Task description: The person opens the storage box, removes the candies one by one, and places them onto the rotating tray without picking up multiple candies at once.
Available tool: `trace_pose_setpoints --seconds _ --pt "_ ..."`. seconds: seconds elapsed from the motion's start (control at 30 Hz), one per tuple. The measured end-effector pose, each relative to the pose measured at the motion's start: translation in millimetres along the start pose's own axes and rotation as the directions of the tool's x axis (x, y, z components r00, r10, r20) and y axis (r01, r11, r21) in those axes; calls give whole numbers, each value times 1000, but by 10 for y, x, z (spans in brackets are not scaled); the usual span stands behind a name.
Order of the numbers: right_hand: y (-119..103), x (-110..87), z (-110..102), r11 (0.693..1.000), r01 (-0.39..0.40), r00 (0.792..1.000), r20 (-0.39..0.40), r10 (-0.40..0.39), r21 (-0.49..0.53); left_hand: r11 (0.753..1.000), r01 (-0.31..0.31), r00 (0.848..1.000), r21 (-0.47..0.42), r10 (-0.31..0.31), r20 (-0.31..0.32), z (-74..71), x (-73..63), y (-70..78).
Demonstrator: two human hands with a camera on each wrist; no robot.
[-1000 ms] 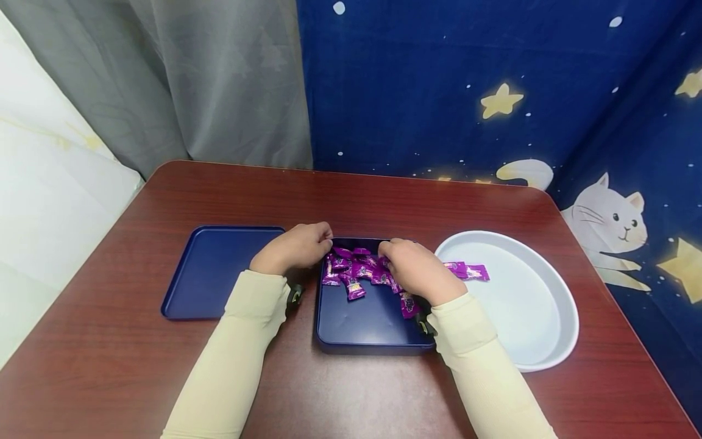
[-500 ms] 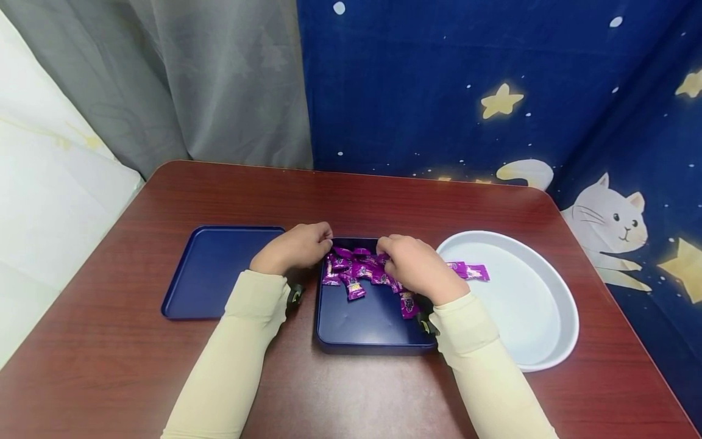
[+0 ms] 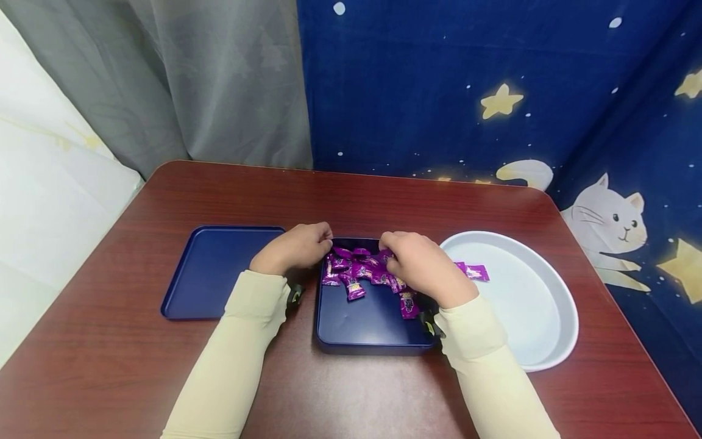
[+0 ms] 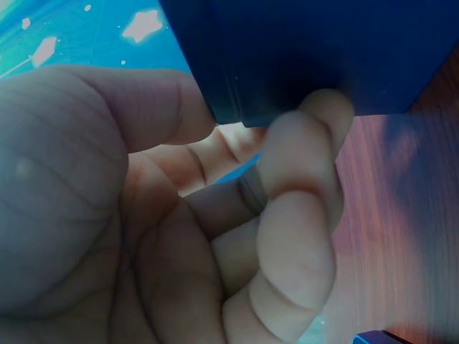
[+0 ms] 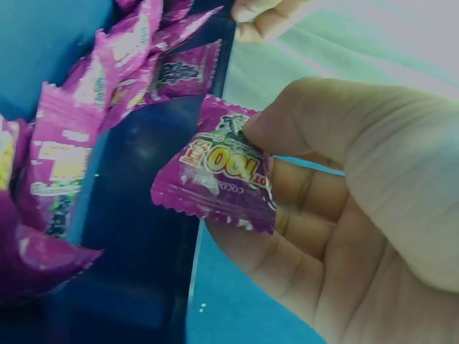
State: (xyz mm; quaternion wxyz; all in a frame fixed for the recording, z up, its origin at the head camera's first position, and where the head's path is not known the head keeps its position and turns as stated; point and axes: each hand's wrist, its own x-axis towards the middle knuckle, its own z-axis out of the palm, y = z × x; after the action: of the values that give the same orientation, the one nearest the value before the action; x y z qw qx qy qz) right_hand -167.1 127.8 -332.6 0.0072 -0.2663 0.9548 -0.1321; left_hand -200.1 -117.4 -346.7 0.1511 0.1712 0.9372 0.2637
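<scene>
So the bit that mattered here was how one purple wrapped candy (image 5: 219,168) sat against the blue box (image 3: 373,329). The right hand (image 3: 425,265) had it pinched between thumb and fingers, over the box's far rim as far as I could tell, though whether the wrapper touched that rim I couldn't say. It stuck out from the fingertips toward the inside of the box, and its long axis ran roughly along the far rim, one crimped end aimed toward the left hand (image 3: 296,247). That left hand was further off from it, fingers curled onto the box's far left corner, thumb against the edge, so it looked like it was just steadying things. The pile of purple candies (image 3: 359,271) lay inside the far half of the box, just nearside of the pinched one, so any lowering would probably come down to which side of that rim it went. A white tray (image 3: 529,305) was right of the box with more purple wrappers (image 3: 477,272) on it, and a flat blue tray (image 3: 219,268) lay left of the box
</scene>
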Motion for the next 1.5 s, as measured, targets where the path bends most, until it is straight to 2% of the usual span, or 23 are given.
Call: trace_pose_setpoints --seconds 0.33,0.6,0.73,0.97,1.13,1.33,1.5 --pt "-73 -80 -130 1000 30 999 -42 -30 1 1000 6 1000 -9 -6 9 -1 -6 -11" --pt "-28 -161 -250 1000 12 998 -65 -13 -1 1000 22 1000 -21 -22 13 3 -8 -6" --pt "80 -190 -298 1000 -12 997 -73 13 15 999 23 1000 -23 -23 13 1 -8 -4" --pt "353 -279 -409 990 -101 992 -69 108 104 999 26 1000 -21 -26 17 -16 -26 13" --pt "548 -355 -445 986 -134 988 -64 141 100 999 27 999 -16 -27 19 -12 -20 8" --pt "731 -444 -444 974 -204 979 -4 205 101 1000 16 1000 -14 -16 12 -12 -18 15" --pt "850 -491 -433 967 -233 973 32 231 102 1000 14 1000 -13 -14 18 -8 -13 10"
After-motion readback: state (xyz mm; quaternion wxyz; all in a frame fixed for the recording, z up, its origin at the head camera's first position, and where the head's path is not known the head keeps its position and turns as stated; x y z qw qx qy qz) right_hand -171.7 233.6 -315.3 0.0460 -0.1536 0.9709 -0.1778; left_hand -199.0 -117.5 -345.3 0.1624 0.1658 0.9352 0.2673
